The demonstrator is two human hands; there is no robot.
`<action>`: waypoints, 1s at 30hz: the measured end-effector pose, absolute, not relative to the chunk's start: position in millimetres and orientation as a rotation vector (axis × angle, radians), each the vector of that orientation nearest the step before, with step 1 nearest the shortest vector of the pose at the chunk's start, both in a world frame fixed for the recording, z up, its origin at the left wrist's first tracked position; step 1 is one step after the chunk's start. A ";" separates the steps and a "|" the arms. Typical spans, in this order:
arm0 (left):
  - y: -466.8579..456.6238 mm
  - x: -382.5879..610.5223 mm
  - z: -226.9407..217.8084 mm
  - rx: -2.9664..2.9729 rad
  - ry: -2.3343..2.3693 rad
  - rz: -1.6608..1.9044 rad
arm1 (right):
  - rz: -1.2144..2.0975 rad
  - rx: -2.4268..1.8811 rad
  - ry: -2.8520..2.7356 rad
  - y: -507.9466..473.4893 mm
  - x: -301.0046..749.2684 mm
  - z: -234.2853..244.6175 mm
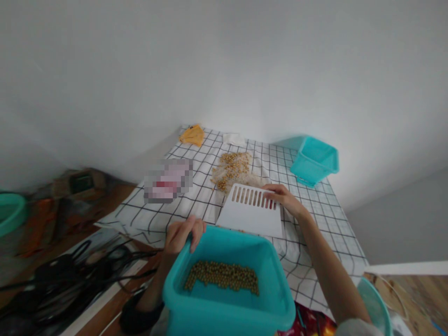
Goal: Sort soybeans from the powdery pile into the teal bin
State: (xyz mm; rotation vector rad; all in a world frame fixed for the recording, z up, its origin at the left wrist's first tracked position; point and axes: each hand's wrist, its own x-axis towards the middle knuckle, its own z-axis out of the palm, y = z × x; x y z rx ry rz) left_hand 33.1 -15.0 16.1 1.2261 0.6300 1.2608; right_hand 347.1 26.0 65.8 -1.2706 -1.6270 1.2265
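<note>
My left hand (182, 234) grips the far left rim of a teal plastic tub (227, 310) held close to me; a layer of yellow-brown beans (224, 276) lies in its bottom. My right hand (284, 198) holds the right top corner of a white slotted scoop (250, 215), which rests tilted on the table just beyond the tub. Past the scoop lies a loose pile of beans (233, 169) on the checked cloth.
A white tablecloth with a black grid (315, 219) covers the table against a white wall. A second teal tub (315, 160) stands at the far right, a yellow cloth (192, 135) at the far edge. Black cables (70, 275) lie lower left.
</note>
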 end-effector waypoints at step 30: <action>-16.0 32.6 17.1 1.294 0.735 1.249 | 0.963 -1.304 -1.195 36.7 367.3 54.4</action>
